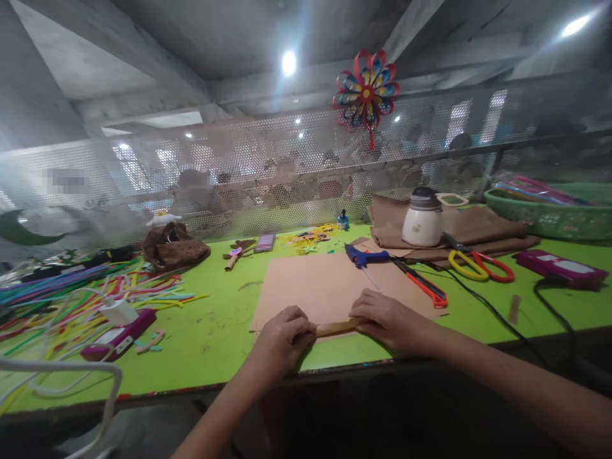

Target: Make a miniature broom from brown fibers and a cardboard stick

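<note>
Head view: two bare hands meet at the near edge of a green bench (215, 331). The left hand (282, 341) and the right hand (387, 319) each close around one end of a thin tan roll (337, 327), held level between them. The roll lies on the near edge of a tan sheet (315, 284) spread flat on the bench.

Just beyond the sheet lie a blue glue gun (366, 256) and an orange utility knife (423, 284), with yellow and red scissors (480, 266) nearer the right edge. Loose coloured strips (86, 293) crowd the left side.

Likely risks: if either grip slackens, the roll may spring open or slip off the near edge. A reaching sleeve could also brush the knife or the glue gun's tip.
</note>
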The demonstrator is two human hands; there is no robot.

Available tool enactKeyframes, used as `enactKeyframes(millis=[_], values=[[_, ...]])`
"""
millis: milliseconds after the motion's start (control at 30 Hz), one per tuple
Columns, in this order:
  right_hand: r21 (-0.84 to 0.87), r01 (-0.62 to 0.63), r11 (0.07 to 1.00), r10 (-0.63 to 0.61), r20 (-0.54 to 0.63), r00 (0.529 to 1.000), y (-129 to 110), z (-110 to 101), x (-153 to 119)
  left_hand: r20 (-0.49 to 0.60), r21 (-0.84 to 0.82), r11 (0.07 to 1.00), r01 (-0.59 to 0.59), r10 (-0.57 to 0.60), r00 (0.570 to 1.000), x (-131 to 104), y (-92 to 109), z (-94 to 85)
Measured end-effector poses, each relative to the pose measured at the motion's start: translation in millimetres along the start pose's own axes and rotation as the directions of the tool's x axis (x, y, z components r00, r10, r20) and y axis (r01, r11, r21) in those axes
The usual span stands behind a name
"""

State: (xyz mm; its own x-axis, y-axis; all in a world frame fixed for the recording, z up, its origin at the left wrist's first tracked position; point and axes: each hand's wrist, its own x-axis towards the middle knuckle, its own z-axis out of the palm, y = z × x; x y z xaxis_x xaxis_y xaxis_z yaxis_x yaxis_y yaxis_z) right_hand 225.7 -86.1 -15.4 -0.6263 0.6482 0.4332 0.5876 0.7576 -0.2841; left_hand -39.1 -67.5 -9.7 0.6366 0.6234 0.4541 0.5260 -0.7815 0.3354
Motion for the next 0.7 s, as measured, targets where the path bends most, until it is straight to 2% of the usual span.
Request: enactKeyframes(millis=[167,433,700], values=[[0.019,-0.122,0.992,0.122,-0.007,0.992,6.9,0.5,-1.8,-0.011,0.007,1.000,-0.005,0.005,1.000,0.3,1.6,-0.3],[0.171,-0.348,0.922,0.331,0.118,0.936,10.1,-10.4,2.2,-0.014,0.008,1.000,-0.005,0.005,1.000,0.1,-0.7,1.1],[0.237,-0.354,0.905,0.337,0.112,0.935,7.4,-11.7,-0.2,-0.002,0.017,1.000,-0.024,0.024,1.000,0.1,-2.4,2.1]])
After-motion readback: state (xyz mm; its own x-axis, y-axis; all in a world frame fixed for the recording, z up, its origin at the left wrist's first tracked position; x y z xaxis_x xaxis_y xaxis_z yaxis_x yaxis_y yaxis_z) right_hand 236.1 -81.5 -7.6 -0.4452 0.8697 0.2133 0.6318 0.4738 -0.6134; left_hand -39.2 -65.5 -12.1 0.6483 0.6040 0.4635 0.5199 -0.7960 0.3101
